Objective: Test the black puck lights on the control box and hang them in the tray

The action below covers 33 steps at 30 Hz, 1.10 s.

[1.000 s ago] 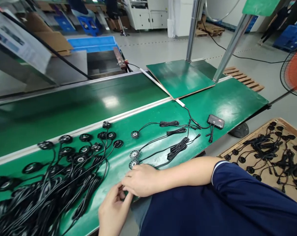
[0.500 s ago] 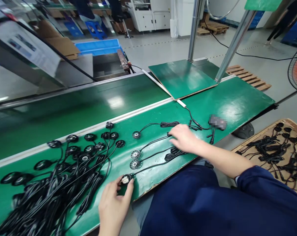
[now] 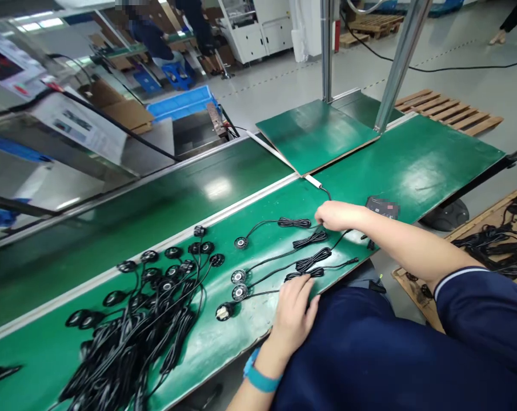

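Observation:
My left hand (image 3: 296,313) lies with extended fingers against the nearest coiled black cable (image 3: 304,274), at the table's front edge. My right hand (image 3: 339,216) is closed, its fingers curled round the end of a black cable; the fingertips are partly hidden. That cable runs from a tied coil (image 3: 294,222) with a round black fitting (image 3: 241,243) at its left end. Two more round fittings, a middle one (image 3: 238,277) and a lower one (image 3: 240,292), lie below it on their cables. A fitting with a whitish face (image 3: 224,311) sits nearest the front edge.
A big heap of black cables (image 3: 125,337) with round fittings covers the table's left part. Behind my right forearm lies a small dark box (image 3: 382,208). A raised green board (image 3: 318,137) and metal posts stand farther back. A wooden tray (image 3: 421,297) of cables is at right.
My left hand has left the whitish-faced fitting and moved right to the nearest cable coil. My right hand has shifted right and away from me, to the cable ends.

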Each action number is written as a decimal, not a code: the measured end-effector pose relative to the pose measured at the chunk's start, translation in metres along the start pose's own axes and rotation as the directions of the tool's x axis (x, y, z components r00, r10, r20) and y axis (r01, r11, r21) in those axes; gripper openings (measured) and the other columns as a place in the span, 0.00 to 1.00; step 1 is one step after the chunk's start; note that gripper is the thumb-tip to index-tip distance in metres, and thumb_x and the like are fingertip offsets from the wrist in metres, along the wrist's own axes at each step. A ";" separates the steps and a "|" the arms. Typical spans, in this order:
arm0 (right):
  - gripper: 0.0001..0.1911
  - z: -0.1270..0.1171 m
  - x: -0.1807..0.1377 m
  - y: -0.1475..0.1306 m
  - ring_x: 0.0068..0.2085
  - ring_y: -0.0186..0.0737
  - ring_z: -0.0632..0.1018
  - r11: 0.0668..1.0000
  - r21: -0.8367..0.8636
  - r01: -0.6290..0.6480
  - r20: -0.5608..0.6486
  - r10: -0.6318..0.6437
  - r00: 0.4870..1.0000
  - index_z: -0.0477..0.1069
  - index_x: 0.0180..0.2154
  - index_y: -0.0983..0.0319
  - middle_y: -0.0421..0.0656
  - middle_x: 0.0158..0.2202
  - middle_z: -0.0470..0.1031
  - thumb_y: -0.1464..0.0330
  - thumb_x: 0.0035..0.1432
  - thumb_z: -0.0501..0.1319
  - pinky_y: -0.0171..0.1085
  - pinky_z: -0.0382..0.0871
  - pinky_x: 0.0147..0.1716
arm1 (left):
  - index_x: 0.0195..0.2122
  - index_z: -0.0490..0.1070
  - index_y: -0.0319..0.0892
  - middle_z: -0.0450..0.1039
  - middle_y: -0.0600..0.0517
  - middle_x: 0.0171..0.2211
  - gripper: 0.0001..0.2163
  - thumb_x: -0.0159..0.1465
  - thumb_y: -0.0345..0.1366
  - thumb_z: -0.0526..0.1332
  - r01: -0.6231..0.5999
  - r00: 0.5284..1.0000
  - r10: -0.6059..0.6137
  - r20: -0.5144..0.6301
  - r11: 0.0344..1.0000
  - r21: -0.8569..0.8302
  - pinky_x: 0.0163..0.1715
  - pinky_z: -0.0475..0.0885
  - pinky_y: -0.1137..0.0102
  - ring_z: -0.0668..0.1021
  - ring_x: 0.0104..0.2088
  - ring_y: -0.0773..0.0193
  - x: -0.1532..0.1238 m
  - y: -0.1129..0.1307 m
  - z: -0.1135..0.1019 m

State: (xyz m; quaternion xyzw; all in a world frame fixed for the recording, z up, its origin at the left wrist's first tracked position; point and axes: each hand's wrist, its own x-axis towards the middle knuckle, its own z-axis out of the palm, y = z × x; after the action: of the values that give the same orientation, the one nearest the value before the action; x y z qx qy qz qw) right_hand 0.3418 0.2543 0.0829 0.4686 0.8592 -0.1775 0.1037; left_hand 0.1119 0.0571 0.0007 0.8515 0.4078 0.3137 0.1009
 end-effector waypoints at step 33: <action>0.08 0.132 -0.118 0.069 0.44 0.41 0.80 0.738 0.631 0.239 -0.541 0.198 0.817 0.77 0.46 0.61 0.45 0.44 0.81 0.68 0.70 0.60 0.39 0.71 0.46 | 0.44 0.68 0.42 0.74 0.49 0.36 0.05 0.73 0.31 0.53 0.062 0.982 -0.032 0.184 0.985 -0.160 0.38 0.73 0.67 0.77 0.36 0.61 0.127 0.000 0.098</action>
State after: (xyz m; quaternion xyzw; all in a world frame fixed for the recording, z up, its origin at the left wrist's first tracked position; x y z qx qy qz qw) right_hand 0.4652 0.1451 -0.0114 0.4946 0.7302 -0.3267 -0.3397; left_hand 0.2323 0.1620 -0.0187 0.8554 0.3897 0.2651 0.2149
